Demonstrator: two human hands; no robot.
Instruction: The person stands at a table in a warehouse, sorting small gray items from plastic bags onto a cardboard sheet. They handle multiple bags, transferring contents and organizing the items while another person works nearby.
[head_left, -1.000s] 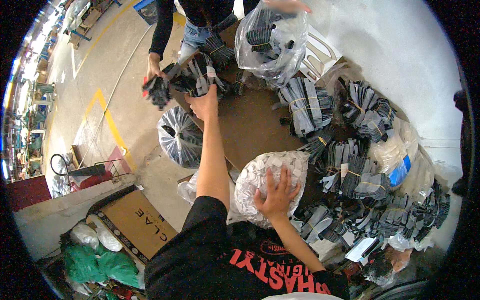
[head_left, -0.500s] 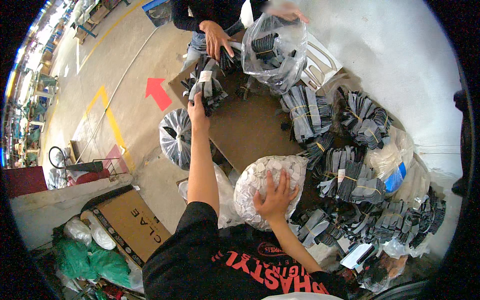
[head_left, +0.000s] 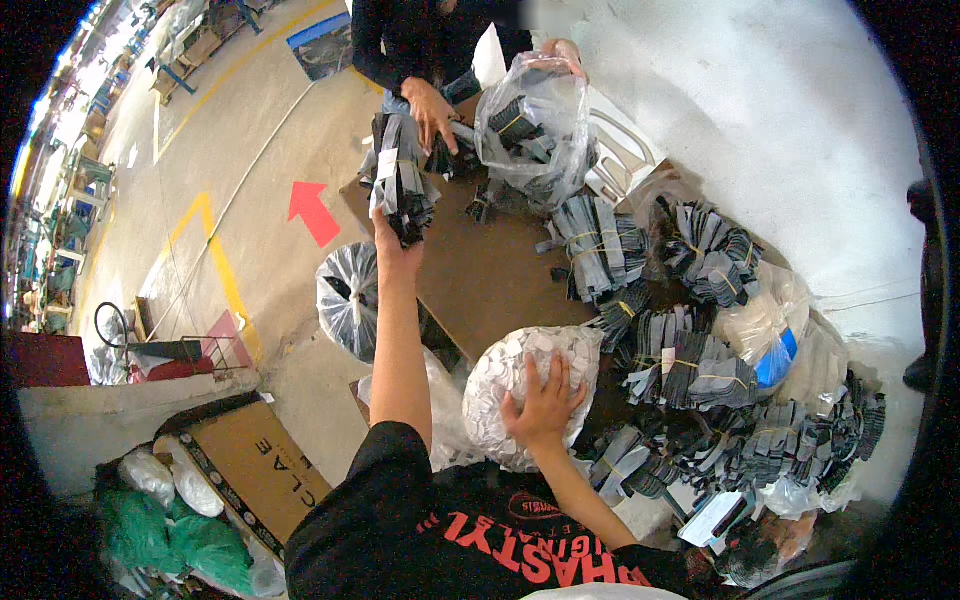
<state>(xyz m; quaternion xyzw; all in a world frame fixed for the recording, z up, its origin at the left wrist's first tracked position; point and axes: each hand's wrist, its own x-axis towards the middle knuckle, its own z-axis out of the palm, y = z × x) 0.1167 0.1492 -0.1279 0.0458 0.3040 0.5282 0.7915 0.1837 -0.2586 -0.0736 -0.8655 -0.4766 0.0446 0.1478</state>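
Here: left hand point(head_left: 393, 243), arm stretched forward, fingers closed on the lower end of a bundle of dark grey strips point(head_left: 400, 185) held above the far edge of the brown table point(head_left: 490, 280). Right hand point(head_left: 545, 400), fingers spread, palm flat on a clear bag of white pieces point(head_left: 520, 375) at the near edge. Opposite, another person's hand point(head_left: 432, 108) beside a clear bag of banded strips point(head_left: 530, 125).

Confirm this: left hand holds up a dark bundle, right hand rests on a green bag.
Wrong on the colour. In the head view the right hand rests on a clear bag of white pieces, not green. The left hand does hold up the dark bundle.
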